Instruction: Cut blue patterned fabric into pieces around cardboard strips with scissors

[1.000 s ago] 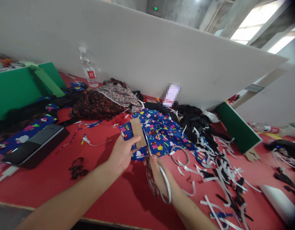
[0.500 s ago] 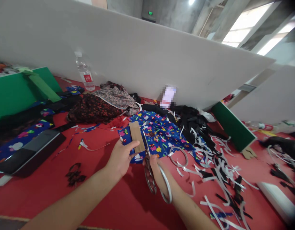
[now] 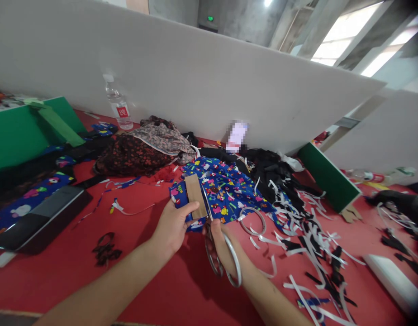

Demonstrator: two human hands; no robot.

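Observation:
My left hand [image 3: 173, 224] pinches a brown cardboard strip [image 3: 195, 194] together with blue cartoon-print fabric [image 3: 232, 188] lying under it. The thumb presses on top of the strip; some fingers are hidden beneath the cloth. My right hand [image 3: 220, 242] is closed around the handles of metal scissors [image 3: 235, 267]. Their blades run along the strip's right edge over the fabric, and I cannot tell how far apart they are. A pale ring [image 3: 252, 221] lies against the fabric's lower right edge.
White and black scraps [image 3: 314, 244] litter the red table [image 3: 154, 290] on the right. Dark floral cloth [image 3: 137, 154] lies behind my left hand, near a water bottle [image 3: 119, 106]. A phone [image 3: 236, 136] leans on the white partition [image 3: 182, 77]. Green boards [image 3: 327, 176] stand at both sides.
The cardboard strip and my left hand have shifted very slightly right against the fabric. The scissors stay along the strip's edge; the whole view has moved a little.

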